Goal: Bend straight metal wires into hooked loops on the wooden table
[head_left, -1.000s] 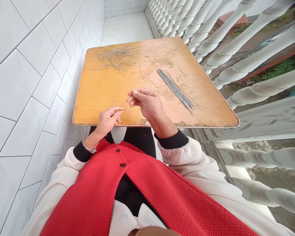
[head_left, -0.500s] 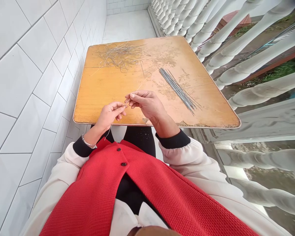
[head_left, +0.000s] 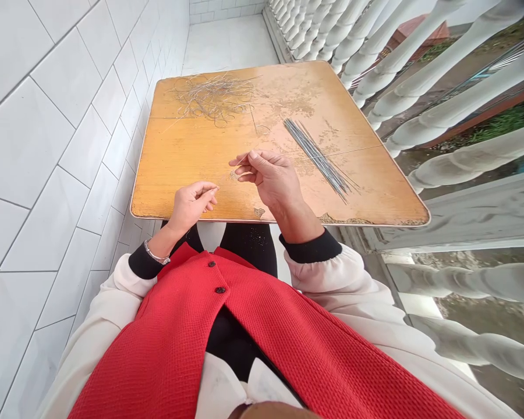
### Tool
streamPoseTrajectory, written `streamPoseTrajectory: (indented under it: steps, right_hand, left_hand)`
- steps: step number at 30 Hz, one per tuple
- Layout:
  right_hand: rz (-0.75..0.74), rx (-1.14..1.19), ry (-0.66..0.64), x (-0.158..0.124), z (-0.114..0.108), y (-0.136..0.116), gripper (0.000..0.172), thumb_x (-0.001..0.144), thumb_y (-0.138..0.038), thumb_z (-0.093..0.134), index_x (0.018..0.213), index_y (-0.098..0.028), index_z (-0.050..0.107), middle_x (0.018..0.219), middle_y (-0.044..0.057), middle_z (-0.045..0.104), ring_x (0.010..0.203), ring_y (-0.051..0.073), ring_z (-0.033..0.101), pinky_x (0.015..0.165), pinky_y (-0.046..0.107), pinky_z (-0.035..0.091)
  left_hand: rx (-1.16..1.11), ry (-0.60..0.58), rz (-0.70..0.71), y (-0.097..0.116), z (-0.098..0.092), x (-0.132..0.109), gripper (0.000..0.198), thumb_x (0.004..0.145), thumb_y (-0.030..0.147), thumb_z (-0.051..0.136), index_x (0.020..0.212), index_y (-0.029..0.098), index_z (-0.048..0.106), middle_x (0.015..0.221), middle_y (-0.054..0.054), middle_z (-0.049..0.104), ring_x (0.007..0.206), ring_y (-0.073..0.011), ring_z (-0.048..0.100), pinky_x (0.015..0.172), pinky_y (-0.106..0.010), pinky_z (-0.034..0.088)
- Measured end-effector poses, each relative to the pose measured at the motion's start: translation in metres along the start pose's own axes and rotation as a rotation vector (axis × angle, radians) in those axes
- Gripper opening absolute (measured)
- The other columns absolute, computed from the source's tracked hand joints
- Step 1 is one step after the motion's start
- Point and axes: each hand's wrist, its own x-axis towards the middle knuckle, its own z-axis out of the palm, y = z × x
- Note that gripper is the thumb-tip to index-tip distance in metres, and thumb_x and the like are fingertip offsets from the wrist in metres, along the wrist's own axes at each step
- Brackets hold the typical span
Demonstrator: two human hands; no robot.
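My left hand (head_left: 193, 203) is closed in a pinch over the near edge of the wooden table (head_left: 179, 151); what its fingertips hold is too small to make out. To its right and a little higher, my right hand (head_left: 273, 174) pinches a thin wire between thumb and forefinger, and the hands are apart. A bundle of straight grey wires (head_left: 317, 160) lies slantwise on the tabletop, right of my right hand. One thin pale wire crosses over that bundle towards the table's right edge. At the far left of the tabletop sits a tangled heap of thin curled wires (head_left: 216, 96).
White wall tiles (head_left: 65, 151) run along the left side. A white balustrade (head_left: 402, 105) stands close by the table's right edge. My legs are under the near edge. A bent wire (head_left: 254, 119) lies between the heap and the bundle.
My hands have moved apart: the right one went right and slightly up, the left one slightly left. The wire that ran between their fingertips is no longer seen there.
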Motion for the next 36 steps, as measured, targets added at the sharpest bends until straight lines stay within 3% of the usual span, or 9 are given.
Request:
streamPoseTrajectory:
  steps: [9,14,19,22,26,33,36]
  right_hand:
    - [0.146,-0.003,-0.077,0.008,-0.005,-0.001,0.034,0.091,-0.045,0.079,0.071,-0.019,0.068,0.07,0.004,0.075,0.055,0.011,0.066,0.054,0.021,0.056]
    - [0.022,-0.053,-0.016,0.0,-0.004,-0.009,0.03,0.09,-0.047,0.081,0.077,-0.021,0.072,0.081,0.004,0.079,0.068,0.012,0.072,0.062,0.023,0.061]
    - [-0.04,-0.115,0.056,-0.002,-0.006,-0.012,0.025,0.089,-0.04,0.082,0.076,-0.021,0.072,0.076,0.003,0.076,0.063,0.012,0.069,0.061,0.024,0.06]
    - [-0.019,-0.104,0.027,0.001,-0.007,-0.011,0.021,0.086,-0.037,0.085,0.079,-0.021,0.073,0.075,0.002,0.075,0.063,0.012,0.068,0.059,0.023,0.059]
    - [0.025,-0.099,-0.029,0.003,-0.005,-0.008,0.025,0.081,-0.036,0.089,0.076,-0.019,0.072,0.072,0.003,0.074,0.062,0.013,0.067,0.056,0.024,0.058]
    - [-0.049,-0.033,0.121,0.002,0.011,0.005,0.02,0.09,-0.035,0.079,0.077,-0.02,0.071,0.074,0.001,0.074,0.062,0.01,0.067,0.061,0.023,0.058]
    - [-0.004,-0.027,0.101,0.006,0.012,0.005,0.02,0.091,-0.036,0.078,0.079,-0.021,0.071,0.073,0.0,0.073,0.06,0.01,0.066,0.06,0.022,0.057]
  left_hand:
    - [-0.001,-0.07,-0.007,-0.013,-0.006,0.0,0.005,0.088,0.017,0.074,0.084,0.016,0.077,0.062,0.003,0.071,0.05,-0.0048,0.063,0.049,-0.014,0.046]
    - [-0.001,-0.035,0.03,-0.011,-0.004,-0.002,0.007,0.089,0.021,0.076,0.086,0.016,0.075,0.062,0.003,0.07,0.051,-0.0051,0.063,0.05,-0.015,0.047]
    - [0.041,0.018,0.059,-0.013,-0.001,-0.007,0.004,0.088,0.015,0.074,0.085,0.017,0.075,0.061,0.005,0.069,0.05,-0.0045,0.062,0.054,-0.016,0.05]
    - [0.056,0.01,0.077,-0.016,-0.001,-0.01,0.006,0.088,0.013,0.072,0.086,0.017,0.076,0.062,0.005,0.069,0.05,-0.0044,0.062,0.055,-0.017,0.051]
    - [0.022,-0.029,0.026,-0.015,-0.001,-0.011,0.006,0.088,0.014,0.071,0.084,0.017,0.075,0.06,0.006,0.068,0.046,-0.0041,0.059,0.049,-0.016,0.046]
    - [-0.085,0.013,-0.044,-0.012,0.008,-0.013,0.012,0.092,0.014,0.069,0.08,0.017,0.071,0.056,0.007,0.065,0.044,-0.0035,0.058,0.043,-0.014,0.039]
    - [-0.134,0.016,-0.105,-0.014,0.01,-0.015,0.01,0.094,0.017,0.069,0.084,0.017,0.071,0.059,0.006,0.066,0.046,-0.0036,0.06,0.046,-0.014,0.042]
